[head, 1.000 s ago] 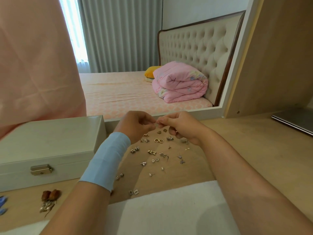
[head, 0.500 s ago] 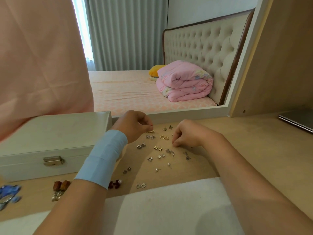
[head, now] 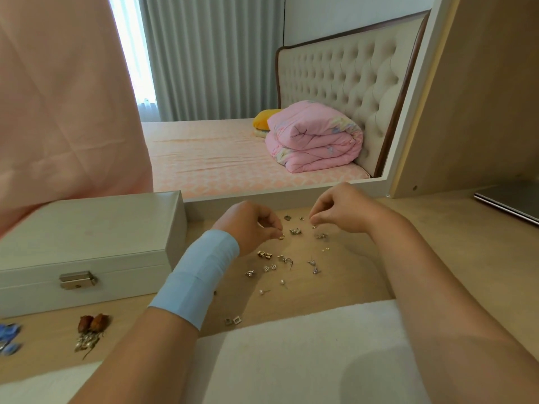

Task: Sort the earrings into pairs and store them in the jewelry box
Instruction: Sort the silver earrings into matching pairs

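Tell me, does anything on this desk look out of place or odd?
Nothing looks damaged. The earrings lie loose and scattered on the desk, and the jewelry box beside them is closed.

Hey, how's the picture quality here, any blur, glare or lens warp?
Head view: the window is blown out white; wide-angle distortion slants the white frame; the blue pieces at the left edge are smeared; the small earrings are soft but readable.

A white cloth (head: 291, 354) covers the desk (head: 437, 228) edge at six o'clock. A grey laptop (head: 507, 199) lies at three o'clock. The mirror (head: 408, 112) at twelve o'clock reflects a folded pink quilt (head: 315, 138).
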Action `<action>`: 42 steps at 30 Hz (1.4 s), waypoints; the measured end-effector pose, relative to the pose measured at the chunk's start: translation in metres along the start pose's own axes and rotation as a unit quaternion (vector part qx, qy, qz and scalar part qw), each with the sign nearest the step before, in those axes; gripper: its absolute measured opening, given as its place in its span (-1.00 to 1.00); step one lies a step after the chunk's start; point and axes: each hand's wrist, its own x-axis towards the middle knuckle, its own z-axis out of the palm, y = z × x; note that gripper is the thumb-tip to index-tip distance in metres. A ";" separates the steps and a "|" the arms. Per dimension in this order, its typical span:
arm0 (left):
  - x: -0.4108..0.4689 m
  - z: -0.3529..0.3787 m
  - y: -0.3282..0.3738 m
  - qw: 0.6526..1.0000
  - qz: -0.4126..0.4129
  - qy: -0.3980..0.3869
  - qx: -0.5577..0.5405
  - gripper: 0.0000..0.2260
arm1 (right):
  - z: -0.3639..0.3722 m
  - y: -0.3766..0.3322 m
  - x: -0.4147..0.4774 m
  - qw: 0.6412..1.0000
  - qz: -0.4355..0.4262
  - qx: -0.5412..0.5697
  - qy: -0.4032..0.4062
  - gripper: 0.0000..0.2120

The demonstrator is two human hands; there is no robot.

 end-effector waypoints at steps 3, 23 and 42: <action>0.007 0.013 0.013 0.999 0.003 -0.032 0.037 -0.95 | -0.011 0.008 -0.001 0.999 -0.002 0.016 0.038 -0.93; 0.017 -0.006 0.008 0.995 -0.011 -0.065 0.075 -0.82 | 0.029 -0.005 0.006 0.999 -0.005 -0.023 -0.023 -0.84; 0.018 0.016 -0.003 1.000 -0.010 0.023 0.007 -0.85 | 0.037 0.002 0.013 0.994 -0.002 -0.095 0.049 -0.90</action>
